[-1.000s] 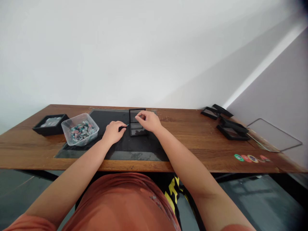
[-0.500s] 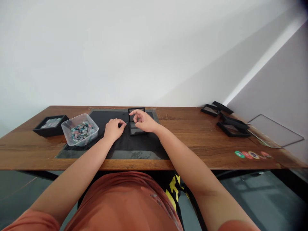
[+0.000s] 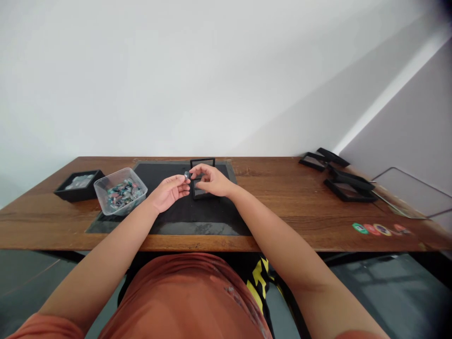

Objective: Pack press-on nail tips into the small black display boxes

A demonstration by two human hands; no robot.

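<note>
My left hand (image 3: 170, 192), palm partly turned up, pinches a small dark, glassy piece (image 3: 187, 175) between thumb and fingertips above the black mat (image 3: 169, 214). It is too small to name exactly. My right hand (image 3: 213, 180) is just right of it, fingers curved and thumb apart, its index fingertip close to the piece; whether they touch I cannot tell. Beneath and behind my right hand, a hinged black frame (image 3: 203, 161) with clear panes stands opened on the mat, partly hidden. To the left, a clear plastic tub (image 3: 106, 186) contains many small multicoloured pieces.
A black box (image 3: 72, 194) with clear packets sits left of the tub. Several black frames (image 3: 349, 190) lie at the table's right side. In front of them are round coloured stickers (image 3: 381, 230). A thin dark wire loop (image 3: 406, 174) leans by the right wall.
My left hand has lifted off the mat and turned its palm up, showing the small piece. My right hand has opened its fingers slightly toward it. The view has shifted a little.
</note>
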